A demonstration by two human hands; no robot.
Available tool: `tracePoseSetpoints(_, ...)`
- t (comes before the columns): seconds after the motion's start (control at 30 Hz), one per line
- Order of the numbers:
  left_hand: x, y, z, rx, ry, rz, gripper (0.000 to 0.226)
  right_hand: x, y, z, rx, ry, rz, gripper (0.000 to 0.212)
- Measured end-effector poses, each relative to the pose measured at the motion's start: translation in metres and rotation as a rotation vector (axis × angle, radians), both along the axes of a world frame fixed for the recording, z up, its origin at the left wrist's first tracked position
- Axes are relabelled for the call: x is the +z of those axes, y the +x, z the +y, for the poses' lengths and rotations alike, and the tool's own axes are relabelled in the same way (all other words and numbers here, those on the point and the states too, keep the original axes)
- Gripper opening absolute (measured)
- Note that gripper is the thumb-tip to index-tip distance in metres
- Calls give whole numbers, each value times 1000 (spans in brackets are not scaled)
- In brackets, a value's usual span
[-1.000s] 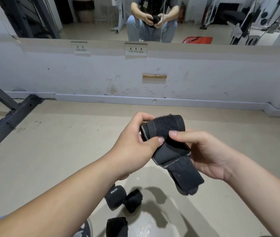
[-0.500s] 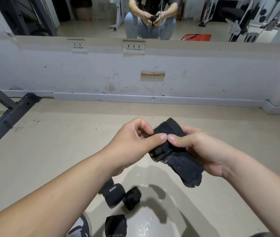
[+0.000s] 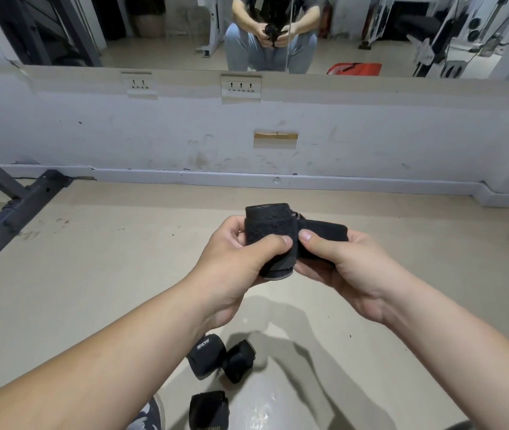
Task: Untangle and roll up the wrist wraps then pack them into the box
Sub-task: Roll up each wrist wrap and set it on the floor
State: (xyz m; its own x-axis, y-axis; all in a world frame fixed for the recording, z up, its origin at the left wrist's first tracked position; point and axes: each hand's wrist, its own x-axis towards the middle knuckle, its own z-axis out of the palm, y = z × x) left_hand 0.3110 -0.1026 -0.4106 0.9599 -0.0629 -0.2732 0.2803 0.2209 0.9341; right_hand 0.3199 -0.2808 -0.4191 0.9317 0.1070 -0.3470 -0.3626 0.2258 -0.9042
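Fingers (image 3: 234,232) of the left hand (image 3: 234,265) are curled round a black wrap (image 3: 270,226), which is mostly rolled and is held in the air above the floor (image 3: 91,259), between both hands. Its loose end is laid to the right over the fingers of the right hand (image 3: 349,268), and the roll is pinched by that thumb. Lower, three rolls (image 3: 206,355) are seen on the floor, two of them touching.
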Motion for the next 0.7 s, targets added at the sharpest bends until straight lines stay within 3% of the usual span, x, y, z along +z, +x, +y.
tracePoseSetpoints(0.23,-2,-2,-5,-85,230,-81,32,2,-2,5,-55,-299,-85,7)
tracePoseSetpoints(0.4,-5,-4,-8,-98,320,-159,31,4,-10,11,-73,-504,-241,16)
tracePoseSetpoints(0.6,-12,-2,-10,-72,358,-244,30,7,-15,19,-237,-328,-233,22)
tracePoseSetpoints(0.7,-20,-4,-13,-48,467,-285,36,6,-17,25,-262,-265,-193,26)
